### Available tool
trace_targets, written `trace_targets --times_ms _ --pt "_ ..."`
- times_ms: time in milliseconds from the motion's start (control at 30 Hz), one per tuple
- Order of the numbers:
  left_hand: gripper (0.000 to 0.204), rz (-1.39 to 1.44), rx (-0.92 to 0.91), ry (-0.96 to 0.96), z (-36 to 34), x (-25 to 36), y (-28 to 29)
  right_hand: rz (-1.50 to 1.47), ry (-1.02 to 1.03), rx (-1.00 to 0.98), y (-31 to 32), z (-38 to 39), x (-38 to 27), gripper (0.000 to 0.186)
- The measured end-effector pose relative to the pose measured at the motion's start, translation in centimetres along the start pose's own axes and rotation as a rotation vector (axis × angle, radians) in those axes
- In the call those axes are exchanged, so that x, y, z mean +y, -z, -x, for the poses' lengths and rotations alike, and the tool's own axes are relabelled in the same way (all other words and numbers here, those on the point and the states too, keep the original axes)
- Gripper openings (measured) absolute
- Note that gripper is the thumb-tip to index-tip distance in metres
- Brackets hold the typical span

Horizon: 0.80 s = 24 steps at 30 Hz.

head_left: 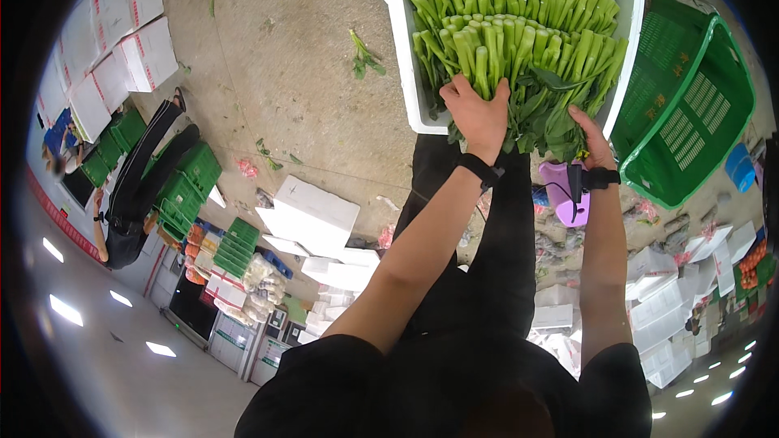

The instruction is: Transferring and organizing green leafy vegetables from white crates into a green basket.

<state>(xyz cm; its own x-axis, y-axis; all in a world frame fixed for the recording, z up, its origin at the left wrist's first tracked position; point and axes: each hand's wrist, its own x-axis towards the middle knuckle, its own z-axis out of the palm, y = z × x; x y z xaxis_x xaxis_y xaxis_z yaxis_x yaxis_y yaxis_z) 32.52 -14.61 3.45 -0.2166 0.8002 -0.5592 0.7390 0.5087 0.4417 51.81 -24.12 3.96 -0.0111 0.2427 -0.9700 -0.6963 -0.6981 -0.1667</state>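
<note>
Head view: left hand (479, 120) spreads half-open over green stalks (519, 40); right hand (595, 146) flanks the leaves (553, 118), grip unclear, seemingly keeping rows snug in the white box (404, 61).

This place appears to be a vegetable packing hall or a wholesale warehouse. The floor (280, 32) is of bare concrete, and loose leaves (363, 58) are lying on it. In a white foam box (397, 40), leafy stalks (487, 32), which look like choy sum, are arranged in dense rows. On the left side stand stacked white boxes (148, 57), and near them green plastic crates (188, 181). Bright lamps (66, 311) are fixed on the wide ceiling (114, 373).
</note>
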Motion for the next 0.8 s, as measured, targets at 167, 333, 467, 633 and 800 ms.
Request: trace_targets --times_ms 167,333,467,633,800 --pt "0.099 0.118 0.174 0.058 -1.1 -0.4 -0.3 0.005 0.006 0.034 0.7 -0.4 0.3 0.058" --pt "0.109 0.210 -0.137 0.118 -2.1 -0.9 1.3 -0.005 0.000 0.004 -0.2 0.0 0.0 0.060" --pt "0.101 0.010 -0.093 -0.037 -0.9 -0.6 0.6 0.007 0.011 0.012 0.1 -0.3 0.3 0.062" --pt "0.096 -0.247 0.001 -0.082 -1.0 -1.6 0.5 0.017 0.003 -0.001 0.8 -0.7 0.4 0.060" --pt "0.104 0.291 -0.167 -0.055 -2.8 -4.4 0.7 0.032 -0.010 0.005 0.3 -0.3 0.2 0.058"
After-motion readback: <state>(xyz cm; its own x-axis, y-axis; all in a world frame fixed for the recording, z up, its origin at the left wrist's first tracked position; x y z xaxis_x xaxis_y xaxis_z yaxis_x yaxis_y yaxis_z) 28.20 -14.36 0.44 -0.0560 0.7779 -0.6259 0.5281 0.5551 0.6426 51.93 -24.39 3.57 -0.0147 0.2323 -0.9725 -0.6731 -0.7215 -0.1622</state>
